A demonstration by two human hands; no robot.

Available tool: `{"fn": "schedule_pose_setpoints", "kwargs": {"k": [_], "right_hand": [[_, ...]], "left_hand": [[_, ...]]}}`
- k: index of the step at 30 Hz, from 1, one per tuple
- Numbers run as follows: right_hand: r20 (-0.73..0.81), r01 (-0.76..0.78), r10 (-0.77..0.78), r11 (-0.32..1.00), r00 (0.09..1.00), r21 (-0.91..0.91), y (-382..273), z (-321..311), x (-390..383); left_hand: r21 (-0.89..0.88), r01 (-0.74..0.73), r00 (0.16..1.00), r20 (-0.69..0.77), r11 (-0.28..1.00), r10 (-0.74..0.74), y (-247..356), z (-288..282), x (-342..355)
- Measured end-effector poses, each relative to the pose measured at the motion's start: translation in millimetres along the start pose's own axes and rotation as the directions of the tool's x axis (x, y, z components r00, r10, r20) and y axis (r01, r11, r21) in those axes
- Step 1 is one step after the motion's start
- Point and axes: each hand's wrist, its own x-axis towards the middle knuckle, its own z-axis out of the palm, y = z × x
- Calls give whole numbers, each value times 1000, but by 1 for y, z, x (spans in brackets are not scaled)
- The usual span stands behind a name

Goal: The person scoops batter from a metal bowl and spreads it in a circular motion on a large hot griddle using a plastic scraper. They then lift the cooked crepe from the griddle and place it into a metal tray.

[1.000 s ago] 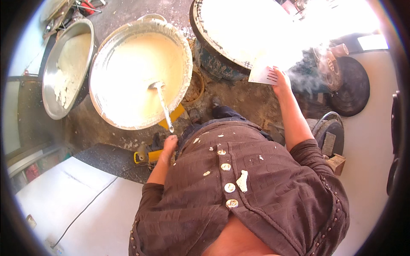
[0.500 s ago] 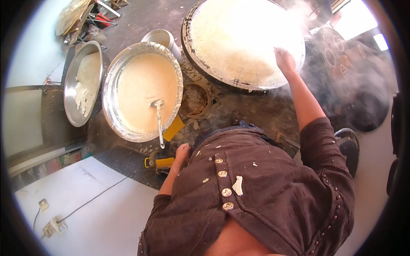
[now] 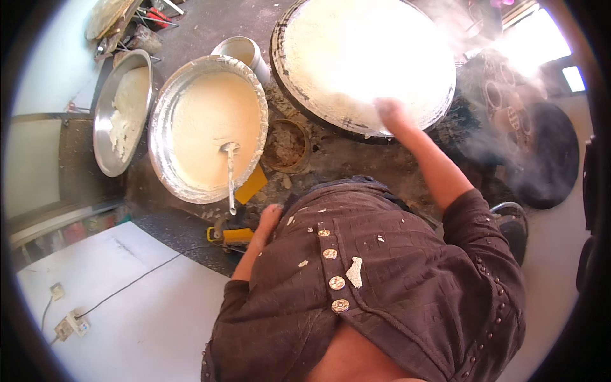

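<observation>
A large round griddle (image 3: 304, 108) covered with a pale, steaming layer of batter (image 3: 324, 63) fills the upper middle; glare washes out its centre. Over its near edge is my right hand (image 3: 394, 116), smeared by motion and glare, so its fingers and anything in them cannot be made out. My left hand (image 3: 270, 216) hangs low beside my waist, near a yellow-handled tool (image 3: 237, 235), its fingers mostly hidden. To the left stands a wide metal basin (image 3: 160, 121) of creamy batter. A metal ladle (image 3: 231, 175) leans in it, handle toward me.
A second metal basin (image 3: 100, 130) with pale remains tilts at the far left. Behind the batter basin is a white bucket (image 3: 259, 63). A round tub (image 3: 307, 143) of scraps and a yellow flat piece (image 3: 252, 186) lie between. Dark round plates (image 3: 547, 159) stand right, amid steam.
My right hand has moved left and a little toward me along the griddle's near side. My left hand stays beside my waist. The view has shifted slightly.
</observation>
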Motion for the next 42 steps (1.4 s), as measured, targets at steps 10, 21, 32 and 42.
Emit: {"fn": "schedule_pose_setpoints", "kwargs": {"k": [10,21,32,42], "right_hand": [[-282,-116,42,961,959,-251,30,10,-36],[-70,-81,151,800,986,594,12,-4,-83],[-208,-36,224,757,952,653,132,-94,57],[-234,-165,65,883,970,-440,147,-129,188]], "left_hand": [[28,-240,948,-208,970,240,-15,-20,22],[-446,111,993,5,888,-122,-55,-29,10],[-639,153,984,28,754,-176,2,10,52],[73,84,971,-230,994,-66,124,21,11]]}}
